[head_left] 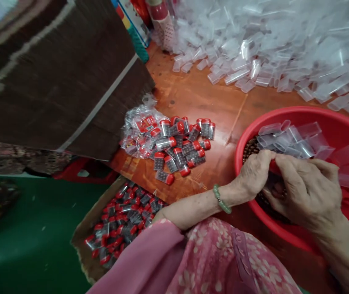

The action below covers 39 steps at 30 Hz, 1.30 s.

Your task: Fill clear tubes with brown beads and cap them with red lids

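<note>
Over the red basin (300,112), my left hand (254,173) and my right hand (312,188) meet with their fingertips together. Both are closed around a small clear container with a red cap (273,166), which the fingers mostly hide. Beneath and beside the hands, small shiny brown balls (250,149) fill the left part of the basin. Clear, flattened plastic tubes (294,139) lie in the basin just beyond my fingers. A green bead bracelet (222,199) circles my left wrist.
Filled red-capped containers (180,155) lie on the wooden surface (217,102) beside a clear plastic bag (134,130). More containers fill an open box (122,220) below at the left. Many clear tubes (254,61) are heaped at the back. A large brown carton (70,81) stands at the left.
</note>
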### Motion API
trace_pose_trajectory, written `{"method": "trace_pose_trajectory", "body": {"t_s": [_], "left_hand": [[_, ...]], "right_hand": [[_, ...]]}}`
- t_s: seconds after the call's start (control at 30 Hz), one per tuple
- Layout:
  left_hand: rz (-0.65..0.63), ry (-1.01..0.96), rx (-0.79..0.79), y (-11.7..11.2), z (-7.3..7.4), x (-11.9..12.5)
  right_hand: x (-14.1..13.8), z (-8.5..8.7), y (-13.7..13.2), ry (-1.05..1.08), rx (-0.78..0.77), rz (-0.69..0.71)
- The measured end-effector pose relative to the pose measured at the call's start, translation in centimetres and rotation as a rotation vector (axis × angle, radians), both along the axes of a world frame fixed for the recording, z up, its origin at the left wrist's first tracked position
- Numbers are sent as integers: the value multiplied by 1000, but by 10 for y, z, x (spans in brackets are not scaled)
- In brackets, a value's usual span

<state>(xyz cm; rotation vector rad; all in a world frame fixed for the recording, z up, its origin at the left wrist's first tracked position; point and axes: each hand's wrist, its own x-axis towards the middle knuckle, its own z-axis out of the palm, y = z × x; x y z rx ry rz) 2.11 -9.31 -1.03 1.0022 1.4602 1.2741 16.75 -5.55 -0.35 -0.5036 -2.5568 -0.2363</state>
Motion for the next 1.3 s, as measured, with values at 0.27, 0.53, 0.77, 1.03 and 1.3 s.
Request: {"method": "trace_pose_trajectory", "body": {"t_s": [0.27,0.53,0.77,1.03,1.3], "left_hand": [[56,246,113,-29,10,-71],[460,1080,-105,-56,-15,-191],[284,966,293,-35,-12,-149],[-136,708,578,9,-14,-41],[-108,807,607,13,-26,-36]], "right_hand": [[-12,27,8,-51,-226,28],[59,22,47,-372,-417,-387],[56,3,58,-626,-558,-246],[40,-13,64,-837,-578,-258],[39,3,69,-239,-975,-194]]}}
